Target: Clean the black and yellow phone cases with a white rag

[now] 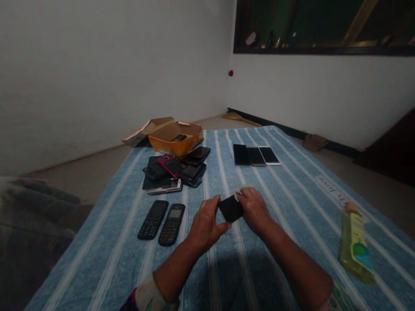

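My left hand (205, 224) grips a small black phone (231, 209) by its left edge, fingers closed round it. My right hand (253, 206) rests on the phone's right side, fingers curled, with a bit of white cloth (242, 189) under its fingertips. Both hands are over the blue striped towel (292, 203) in the middle of the view. Two black keypad phones (162, 221) lie side by side to the left of my left hand.
A heap of several dark phones, one pink (173, 169), sits beyond, by an open orange box (177, 137). Three smartphones (256, 155) lie in a row farther right. A green-yellow bottle (355, 244) lies at the right edge. White walls stand behind.
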A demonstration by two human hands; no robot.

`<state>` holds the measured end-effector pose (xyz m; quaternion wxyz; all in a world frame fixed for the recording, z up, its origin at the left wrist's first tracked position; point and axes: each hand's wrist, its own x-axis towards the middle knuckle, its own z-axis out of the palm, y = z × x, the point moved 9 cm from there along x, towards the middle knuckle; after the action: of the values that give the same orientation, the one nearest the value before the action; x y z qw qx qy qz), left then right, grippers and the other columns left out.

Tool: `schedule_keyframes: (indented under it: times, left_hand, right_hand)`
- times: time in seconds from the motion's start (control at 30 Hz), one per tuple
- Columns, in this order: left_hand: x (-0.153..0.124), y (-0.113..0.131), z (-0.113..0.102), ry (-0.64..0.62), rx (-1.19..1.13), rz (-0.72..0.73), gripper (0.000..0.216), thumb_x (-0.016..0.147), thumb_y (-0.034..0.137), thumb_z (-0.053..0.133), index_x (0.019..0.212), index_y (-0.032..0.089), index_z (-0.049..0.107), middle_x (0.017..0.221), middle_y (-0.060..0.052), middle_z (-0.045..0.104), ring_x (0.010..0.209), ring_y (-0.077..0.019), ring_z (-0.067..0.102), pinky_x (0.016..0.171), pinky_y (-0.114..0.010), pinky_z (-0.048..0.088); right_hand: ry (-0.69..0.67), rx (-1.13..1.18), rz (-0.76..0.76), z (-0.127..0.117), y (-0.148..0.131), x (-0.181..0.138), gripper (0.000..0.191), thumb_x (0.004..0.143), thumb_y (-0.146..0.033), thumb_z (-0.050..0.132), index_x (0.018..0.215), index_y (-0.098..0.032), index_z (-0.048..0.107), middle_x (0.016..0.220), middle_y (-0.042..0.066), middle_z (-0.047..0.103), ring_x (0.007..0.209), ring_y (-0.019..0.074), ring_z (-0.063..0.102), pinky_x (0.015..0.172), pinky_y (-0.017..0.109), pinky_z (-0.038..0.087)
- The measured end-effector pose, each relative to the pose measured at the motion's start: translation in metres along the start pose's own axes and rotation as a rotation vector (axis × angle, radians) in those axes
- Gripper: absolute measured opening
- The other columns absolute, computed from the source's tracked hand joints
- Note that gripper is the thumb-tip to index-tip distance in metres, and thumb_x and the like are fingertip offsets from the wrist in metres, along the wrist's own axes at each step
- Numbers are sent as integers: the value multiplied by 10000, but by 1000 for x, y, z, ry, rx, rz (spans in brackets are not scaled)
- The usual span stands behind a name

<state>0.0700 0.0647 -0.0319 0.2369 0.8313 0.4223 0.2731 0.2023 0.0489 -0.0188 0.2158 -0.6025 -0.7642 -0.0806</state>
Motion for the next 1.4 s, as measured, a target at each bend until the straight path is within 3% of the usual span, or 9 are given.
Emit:
schedule_keyframes:
  times: [0.07, 0.2, 0.27, 0.5, 0.57, 0.73, 0.97, 1.17, 1.4]
  left_hand:
    - [0, 0, 0, 0, -10, -1, 754, 677, 230, 728, 1357, 181, 408, 1221, -108, 594, 1150, -290, 546, 984, -477, 472]
    - [2, -1, 0, 5, -11, -15, 726, 689, 209, 703, 1352, 189, 408, 1183, -91, 607, 1117, -280, 559, 968, -480, 482]
    - [2, -2, -1, 7, -3, -23, 724, 685, 209, 706, 1347, 186, 414, 1190, -96, 604, 1122, -286, 558, 971, -487, 480]
    - [2, -2, -1, -19, -6, -29, 752, 675, 221, 731, 1356, 172, 416, 1212, -106, 596, 1157, -297, 546, 991, -476, 469]
    - [2, -3, -1, -23, -5, -46, 760, 665, 216, 738, 1353, 147, 420, 1218, -121, 590, 1155, -298, 546, 995, -473, 465]
    - [3, -4, -1, -22, -12, -56, 762, 662, 208, 735, 1350, 121, 421, 1215, -137, 588, 1138, -293, 553, 1000, -474, 457]
    - [4, -3, -2, -29, -27, -62, 750, 659, 215, 730, 1343, 135, 432, 1215, -134, 590, 1157, -302, 549, 1012, -485, 447]
    - [4, -5, -3, -1, -26, -68, 727, 662, 223, 723, 1330, 174, 442, 1216, -115, 588, 1148, -292, 557, 1000, -483, 458]
    - [5, -4, -6, 8, -26, -46, 735, 656, 261, 734, 1332, 208, 450, 1179, -92, 611, 1129, -309, 575, 972, -506, 476]
  right_hand:
    - [-6, -16, 6, 1, -3, -1, 192, 928, -95, 513, 979, -163, 684, 986, 103, 612, 958, 246, 477, 800, 356, 398]
    - [-59, 27, -167, 8, -44, -4, 161, 929, -138, 544, 1016, -156, 678, 988, 84, 612, 964, 239, 478, 838, 351, 393]
    - [-70, 38, -177, 8, -48, -2, 168, 925, -142, 557, 1046, -148, 672, 1009, 80, 616, 976, 237, 477, 849, 343, 389]
    - [-68, -112, 160, -5, 27, 5, 220, 922, -69, 497, 998, -158, 684, 1022, 102, 626, 973, 250, 482, 783, 336, 383]
    - [-46, -136, 150, -4, 22, 3, 208, 925, -81, 498, 980, -159, 684, 1010, 105, 625, 956, 252, 485, 790, 345, 383]
    - [-62, -61, -60, 8, -20, 1, 182, 943, -122, 503, 984, -168, 675, 1022, 84, 621, 962, 233, 494, 844, 347, 385]
    - [-74, -161, 205, -2, 20, 8, 216, 935, -95, 481, 978, -149, 686, 1023, 117, 632, 964, 263, 497, 794, 362, 392]
    - [-117, -85, -18, 9, -30, 6, 184, 943, -114, 494, 956, -156, 673, 1008, 81, 621, 970, 236, 488, 839, 346, 377]
    - [-69, -168, 229, -5, 26, 6, 206, 928, -89, 480, 939, -148, 677, 1010, 122, 621, 953, 280, 493, 783, 377, 379]
